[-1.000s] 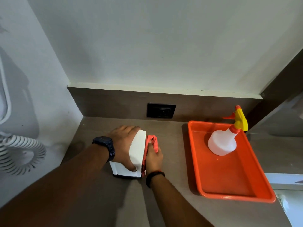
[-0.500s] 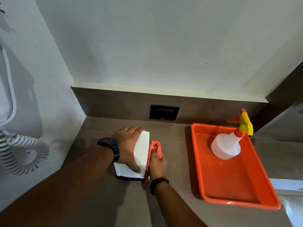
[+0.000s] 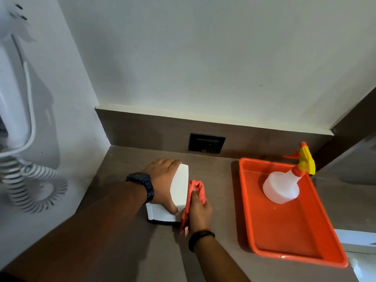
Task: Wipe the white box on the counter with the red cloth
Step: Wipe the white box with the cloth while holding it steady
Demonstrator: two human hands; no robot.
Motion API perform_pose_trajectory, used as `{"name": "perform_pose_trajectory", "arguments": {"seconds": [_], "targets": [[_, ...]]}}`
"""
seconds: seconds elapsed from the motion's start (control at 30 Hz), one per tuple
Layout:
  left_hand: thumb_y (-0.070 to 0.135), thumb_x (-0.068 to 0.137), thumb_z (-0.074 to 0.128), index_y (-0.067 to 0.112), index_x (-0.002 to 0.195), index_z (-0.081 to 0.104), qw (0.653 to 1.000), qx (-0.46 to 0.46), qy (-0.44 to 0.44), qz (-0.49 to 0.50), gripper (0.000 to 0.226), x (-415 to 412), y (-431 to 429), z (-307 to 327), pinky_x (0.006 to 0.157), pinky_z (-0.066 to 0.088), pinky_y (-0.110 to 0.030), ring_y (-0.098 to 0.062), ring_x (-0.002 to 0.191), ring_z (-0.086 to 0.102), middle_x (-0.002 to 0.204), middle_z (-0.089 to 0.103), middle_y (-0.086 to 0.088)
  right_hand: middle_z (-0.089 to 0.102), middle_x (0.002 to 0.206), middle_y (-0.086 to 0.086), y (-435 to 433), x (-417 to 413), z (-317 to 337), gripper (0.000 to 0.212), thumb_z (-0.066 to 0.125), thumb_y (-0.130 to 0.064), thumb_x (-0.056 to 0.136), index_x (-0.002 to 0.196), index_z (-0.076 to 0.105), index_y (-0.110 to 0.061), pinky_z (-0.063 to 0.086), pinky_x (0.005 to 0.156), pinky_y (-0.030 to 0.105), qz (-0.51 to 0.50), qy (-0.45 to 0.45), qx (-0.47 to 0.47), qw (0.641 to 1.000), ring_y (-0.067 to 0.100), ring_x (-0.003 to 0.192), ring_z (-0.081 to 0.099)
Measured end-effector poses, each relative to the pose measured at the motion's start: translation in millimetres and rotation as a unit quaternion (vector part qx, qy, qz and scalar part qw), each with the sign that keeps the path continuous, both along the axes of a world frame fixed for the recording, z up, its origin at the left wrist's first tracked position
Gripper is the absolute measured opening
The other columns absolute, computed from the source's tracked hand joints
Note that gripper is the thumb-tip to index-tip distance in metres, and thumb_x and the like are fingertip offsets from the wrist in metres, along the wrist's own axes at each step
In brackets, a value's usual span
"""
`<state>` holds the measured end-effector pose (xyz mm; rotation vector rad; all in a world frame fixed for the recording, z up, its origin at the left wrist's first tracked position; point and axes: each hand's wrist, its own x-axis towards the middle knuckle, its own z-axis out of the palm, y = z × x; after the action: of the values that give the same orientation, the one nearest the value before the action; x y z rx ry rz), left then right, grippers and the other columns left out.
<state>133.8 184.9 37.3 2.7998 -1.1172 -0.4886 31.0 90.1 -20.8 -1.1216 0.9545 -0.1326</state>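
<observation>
Your left hand (image 3: 162, 183) is clamped over the white box (image 3: 180, 185), fingers over its far end and thumb at the near end, steadying it where it sits on the bench (image 3: 219, 200), toward the left corner. Your right hand (image 3: 200, 210) is bunched around the red cloth (image 3: 196, 191), pressing it flat against the box's right side face. So the wipe is under way, on that right side. From this angle, you cannot tell how clean the top or the left side is, since your left hand covers much of them. By my judgement, those faces and the ends remain to be done, and you would need to shift your left grip to reach them. The orange tray (image 3: 254, 226) with the spray bottle (image 3: 281, 187) sits well apart to the right, untouched.
</observation>
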Motion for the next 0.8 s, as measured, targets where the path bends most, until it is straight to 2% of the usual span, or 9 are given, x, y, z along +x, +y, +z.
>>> {"name": "perform_pose_trajectory", "arguments": {"seconds": [0.07, 0.1, 0.2, 0.27, 0.37, 0.43, 0.57, 0.7, 0.8], "targets": [[0.067, 0.042, 0.086, 0.019, 0.15, 0.005, 1.0, -0.017, 0.017, 0.004, 0.143, -2.1, 5.5, 3.5, 0.117, 0.015, -0.037, -0.024, 0.144, 0.016, 0.159, 0.017, -0.003, 0.072, 0.104, 0.015, 0.2, -6.6, 15.3, 0.029, 0.055, -0.033, 0.095, 0.107, 0.067, -0.01, 0.055, 0.059, 0.027, -0.01, -0.036, -0.011, 0.999, 0.031, 0.093, 0.068], [0.066, 0.041, 0.087, 0.019, 0.15, 0.0, 0.999, -0.039, 0.033, 0.013, 0.148, -2.4, 11.7, 3.9, 0.118, 0.01, -0.037, -0.024, 0.146, 0.008, 0.161, 0.011, -0.003, 0.073, 0.1, 0.014, -1.2, -5.9, 25.0, 0.027, 0.057, -0.035, 0.093, 0.102, 0.068, -0.012, 0.057, 0.064, 0.03, -0.011, -0.075, -0.036, 0.996, 0.032, 0.092, 0.068], [0.074, 0.027, 0.082, 0.021, 0.15, -0.007, 0.987, -0.121, 0.083, 0.063, 0.161, 0.4, 36.8, 1.0, 0.12, 0.01, -0.038, -0.019, 0.147, 0.003, 0.161, 0.004, -0.001, 0.071, 0.105, 0.004, -8.4, 10.3, 47.3, 0.034, 0.056, -0.05, 0.086, 0.1, 0.066, -0.02, 0.054, 0.088, 0.036, 0.067, -0.156, -0.253, 0.953, 0.019, 0.096, 0.065], [0.078, 0.023, 0.078, 0.023, 0.15, -0.008, 0.976, -0.166, 0.105, 0.096, 0.164, 4.2, 50.7, -6.7, 0.119, 0.016, -0.042, -0.018, 0.146, 0.009, 0.159, 0.011, 0.002, 0.067, 0.117, 0.003, -8.6, 25.1, 55.9, 0.032, 0.055, -0.043, 0.087, 0.113, 0.063, -0.024, 0.046, 0.099, 0.032, 0.18, -0.167, -0.4, 0.883, 0.016, 0.107, 0.059], [0.07, 0.027, 0.083, 0.034, 0.144, -0.025, 0.964, -0.191, 0.141, 0.118, 0.163, 5.9, 56.4, -15.0, 0.116, 0.025, -0.042, -0.019, 0.143, 0.02, 0.156, 0.021, 0.001, 0.06, 0.135, 0.003, -8.9, 44.2, 43.0, 0.046, 0.045, -0.049, 0.088, 0.126, 0.057, -0.026, 0.032, 0.115, 0.043, 0.363, -0.098, -0.581, 0.722, 0.026, 0.132, 0.045], [0.065, 0.029, 0.085, 0.046, 0.134, -0.036, 0.961, -0.204, 0.152, 0.11, 0.161, 5.9, 54.9, -17.5, 0.114, 0.03, -0.044, -0.021, 0.142, 0.024, 0.157, 0.023, -0.002, 0.058, 0.139, 0.002, -5.2, 46.4, 39.4, 0.053, 0.037, -0.052, 0.085, 0.128, 0.056, -0.028, 0.029, 0.116, 0.05, 0.395, -0.068, -0.622, 0.673, 0.029, 0.138, 0.039], [0.062, 0.031, 0.086, 0.056, 0.124, -0.041, 0.956, -0.213, 0.176, 0.101, 0.158, 8.1, 54.6, -19.6, 0.112, 0.033, -0.05, -0.025, 0.141, 0.029, 0.155, 0.028, -0.006, 0.066, 0.128, 0.002, -0.4, 32.9, 40.2, 0.044, 0.047, -0.046, 0.083, 0.118, 0.063, -0.026, 0.035, 0.11, 0.051, 0.376, -0.094, -0.652, 0.651, 0.031, 0.131, 0.049], [0.064, 0.031, 0.084, 0.048, 0.131, -0.039, 0.961, -0.188, 0.18, 0.093, 0.159, 9.2, 52.8, -16.6, 0.111, 0.036, -0.047, -0.024, 0.136, 0.035, 0.152, 0.034, -0.004, 0.063, 0.133, 0.005, -16.0, 16.3, 33.7, 0.048, 0.049, -0.05, 0.085, 0.124, 0.059, -0.025, 0.029, 0.109, 0.041, 0.388, -0.112, -0.667, 0.626, 0.032, 0.132, 0.05], [0.061, 0.031, 0.086, 0.037, 0.14, -0.031, 0.964, -0.177, 0.167, 0.108, 0.161, 7.5, 47.8, -14.8, 0.111, 0.034, -0.045, -0.024, 0.138, 0.032, 0.154, 0.03, -0.003, 0.06, 0.136, 0.008, -25.7, 27.0, 35.5, 0.051, 0.048, -0.05, 0.087, 0.128, 0.057, -0.023, 0.027, 0.109, 0.036, 0.375, -0.083, -0.648, 0.658, 0.032, 0.133, 0.047]]}}
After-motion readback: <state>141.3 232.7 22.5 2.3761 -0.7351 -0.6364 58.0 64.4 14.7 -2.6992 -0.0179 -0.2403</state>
